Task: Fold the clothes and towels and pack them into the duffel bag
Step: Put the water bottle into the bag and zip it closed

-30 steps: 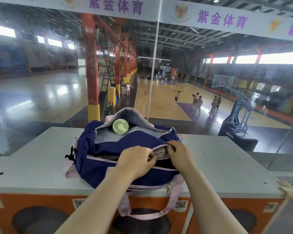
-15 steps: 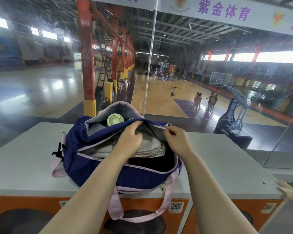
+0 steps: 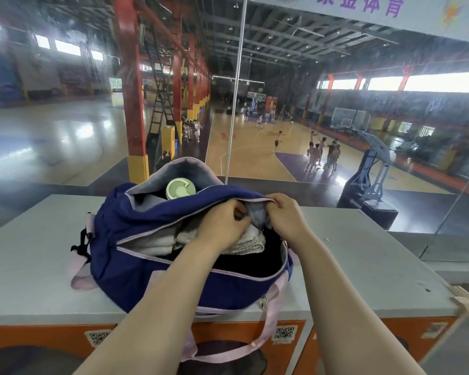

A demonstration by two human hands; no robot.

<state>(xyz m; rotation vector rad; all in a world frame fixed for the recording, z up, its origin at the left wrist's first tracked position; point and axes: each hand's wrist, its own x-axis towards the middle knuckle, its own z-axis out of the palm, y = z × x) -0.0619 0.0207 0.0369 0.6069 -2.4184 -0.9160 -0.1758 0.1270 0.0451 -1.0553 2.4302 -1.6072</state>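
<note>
Both hands pinch the open top edge of the blue duffel bag (image 3: 157,255). The left hand (image 3: 222,226) sits just above the folded towel (image 3: 244,240) inside; the right hand (image 3: 287,215) is beside it.

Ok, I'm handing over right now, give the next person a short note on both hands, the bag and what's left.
Left hand: inside the bag mouth, fingers curled at the upper flap's edge, over the folded towel.
Right hand: pinching the same flap edge at the bag's right end.
Duffel bag: on the grey counter, main zip open, pink strap hanging over the front. A green-lidded bottle sits in the upper pocket.
Done: light folded towels are packed; no loose clothes in view.
Left: probably settle the contents and zip the bag shut.
</note>
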